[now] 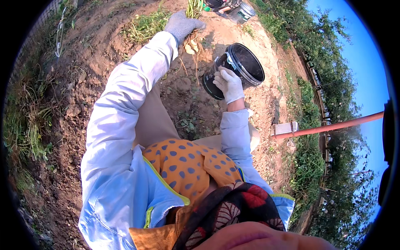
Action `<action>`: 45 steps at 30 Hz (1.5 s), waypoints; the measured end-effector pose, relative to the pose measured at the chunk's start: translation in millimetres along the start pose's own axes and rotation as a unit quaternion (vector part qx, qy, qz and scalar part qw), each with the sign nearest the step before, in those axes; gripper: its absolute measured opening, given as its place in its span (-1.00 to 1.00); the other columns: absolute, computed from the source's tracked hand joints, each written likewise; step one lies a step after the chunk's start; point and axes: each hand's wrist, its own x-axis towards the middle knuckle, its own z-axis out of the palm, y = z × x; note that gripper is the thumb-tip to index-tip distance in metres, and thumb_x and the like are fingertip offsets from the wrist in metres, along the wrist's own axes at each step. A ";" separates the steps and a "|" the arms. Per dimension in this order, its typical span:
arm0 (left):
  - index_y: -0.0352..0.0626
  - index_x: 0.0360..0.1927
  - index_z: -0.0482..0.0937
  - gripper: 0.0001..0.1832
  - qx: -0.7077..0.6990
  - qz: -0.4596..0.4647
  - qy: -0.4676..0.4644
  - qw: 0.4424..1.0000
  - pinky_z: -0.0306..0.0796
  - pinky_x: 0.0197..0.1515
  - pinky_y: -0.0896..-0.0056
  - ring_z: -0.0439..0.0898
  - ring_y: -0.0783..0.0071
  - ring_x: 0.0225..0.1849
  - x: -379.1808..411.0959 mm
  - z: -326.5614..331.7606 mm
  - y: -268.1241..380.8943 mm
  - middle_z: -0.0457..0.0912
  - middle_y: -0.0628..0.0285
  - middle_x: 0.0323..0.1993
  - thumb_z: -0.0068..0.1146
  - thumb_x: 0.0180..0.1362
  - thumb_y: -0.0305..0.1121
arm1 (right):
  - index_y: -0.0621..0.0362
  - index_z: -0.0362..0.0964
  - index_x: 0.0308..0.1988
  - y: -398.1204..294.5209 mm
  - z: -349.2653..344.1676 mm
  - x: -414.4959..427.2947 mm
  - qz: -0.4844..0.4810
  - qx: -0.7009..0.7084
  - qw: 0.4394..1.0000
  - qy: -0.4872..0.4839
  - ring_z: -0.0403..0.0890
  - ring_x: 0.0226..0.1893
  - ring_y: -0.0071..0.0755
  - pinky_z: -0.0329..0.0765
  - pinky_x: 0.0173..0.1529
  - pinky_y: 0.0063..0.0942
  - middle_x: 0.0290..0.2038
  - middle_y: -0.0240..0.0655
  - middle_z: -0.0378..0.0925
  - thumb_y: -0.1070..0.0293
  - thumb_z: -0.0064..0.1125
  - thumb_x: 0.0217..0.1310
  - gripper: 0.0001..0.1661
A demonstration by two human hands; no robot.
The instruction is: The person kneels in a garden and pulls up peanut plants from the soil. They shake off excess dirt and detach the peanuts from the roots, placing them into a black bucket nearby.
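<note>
My left hand [184, 26], in a grey knit glove, reaches out at the top and grips the stems of an uprooted peanut plant [194, 8]. Below the hand hang its thin roots and a few pale peanut pods [190, 47]. My right hand [230, 83], in a white glove, is in front of the wall of a black plastic bucket [215, 75], fingers curled. Whether it grips the bucket or something small is hidden. The bucket's mouth faces up and to the right, and its dark inside shows no clear contents.
Loose brown soil [184, 84] lies between my knees. Pulled plants [147, 26] are heaped beside my left hand. Farther off, another person [223, 6] is beside a second bucket [245, 13]. A red pole [328, 125] with a pale box-shaped piece [286, 127] strapped on juts in from the right.
</note>
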 end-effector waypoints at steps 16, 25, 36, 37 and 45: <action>-0.31 -0.09 0.55 -0.43 -0.037 0.004 0.028 0.999 0.50 -0.15 0.29 0.64 0.23 -0.27 -24.4 47.8 9.9 0.66 0.00 -0.27 0.44 -0.16 -0.22 | 0.23 0.57 -0.20 -9.7 61.6 14.8 -0.288 -0.351 0.882 0.125 0.63 -0.30 -0.17 0.51 -0.15 -0.34 -0.27 -0.06 0.61 0.22 0.22 0.08 -0.66; -0.43 -0.04 0.45 -0.37 0.023 -0.060 0.083 0.995 0.48 -0.10 0.27 0.62 0.17 -0.23 -52.5 86.5 19.2 0.63 -0.10 -0.24 0.44 -0.16 -0.29 | 0.16 0.53 -0.38 20.2 51.0 30.1 -0.368 -0.374 0.832 0.180 0.54 -0.26 -0.01 0.45 -0.16 -0.18 -0.34 -0.11 0.52 0.16 0.26 0.04 -0.72; -0.40 -0.32 0.51 -0.73 -0.156 -0.082 0.090 0.980 0.57 -0.46 0.34 0.65 0.32 -0.48 -19.1 28.9 48.8 0.64 0.06 -0.42 0.34 -0.09 -0.52 | 0.26 0.52 -0.24 -24.9 28.4 5.1 -0.295 0.012 0.949 0.106 0.55 -0.52 -0.64 0.51 -0.45 -0.64 -0.42 -0.38 0.58 0.38 0.26 0.14 -0.80; -0.40 -0.32 0.53 -0.75 -0.181 -0.083 0.033 0.979 0.57 -0.44 0.36 0.65 0.34 -0.48 -21.7 28.2 49.7 0.65 0.08 -0.41 0.32 -0.08 -0.54 | 0.26 0.52 -0.23 -28.9 28.6 3.0 -0.277 0.021 0.956 0.091 0.55 -0.52 -0.63 0.51 -0.45 -0.64 -0.42 -0.38 0.58 0.38 0.25 0.14 -0.79; -0.33 -0.13 0.52 -0.61 -0.121 -0.096 -0.234 0.960 0.55 -0.12 0.38 0.67 0.40 -0.31 -43.5 18.2 37.8 0.66 0.20 -0.41 0.31 -0.09 -0.55 | 0.20 0.52 -0.19 -18.9 42.9 49.9 -0.187 0.025 0.982 0.020 0.46 -0.61 -0.67 0.40 -0.52 -0.67 -0.50 -0.43 0.54 0.34 0.16 0.20 -0.79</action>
